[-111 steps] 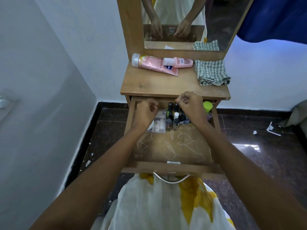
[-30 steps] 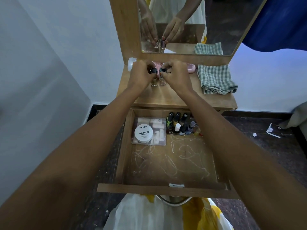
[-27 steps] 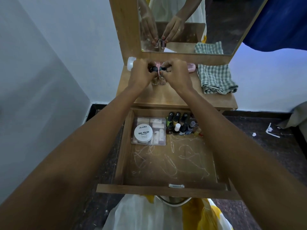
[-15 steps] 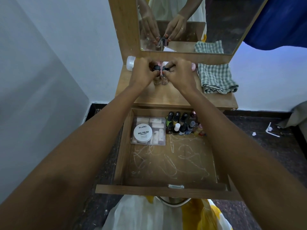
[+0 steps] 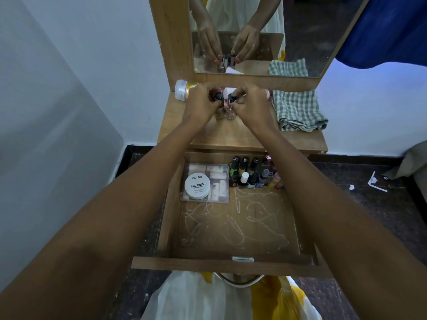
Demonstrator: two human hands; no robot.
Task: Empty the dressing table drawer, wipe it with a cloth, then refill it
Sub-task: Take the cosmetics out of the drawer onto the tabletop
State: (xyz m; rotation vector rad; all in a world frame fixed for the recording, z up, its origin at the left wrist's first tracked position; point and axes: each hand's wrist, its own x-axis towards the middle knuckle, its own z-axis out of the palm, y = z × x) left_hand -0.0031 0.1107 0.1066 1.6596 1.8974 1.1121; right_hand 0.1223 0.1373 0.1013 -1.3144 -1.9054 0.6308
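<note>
White walls (image 5: 92, 65), dark speckled floor (image 5: 369, 215), blue fabric (image 5: 392, 31).

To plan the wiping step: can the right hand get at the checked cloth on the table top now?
Probably yes, once freed. The right hand pinches a nail polish bottle close beside the checked cloth, and only bare table top lies between them.
</note>
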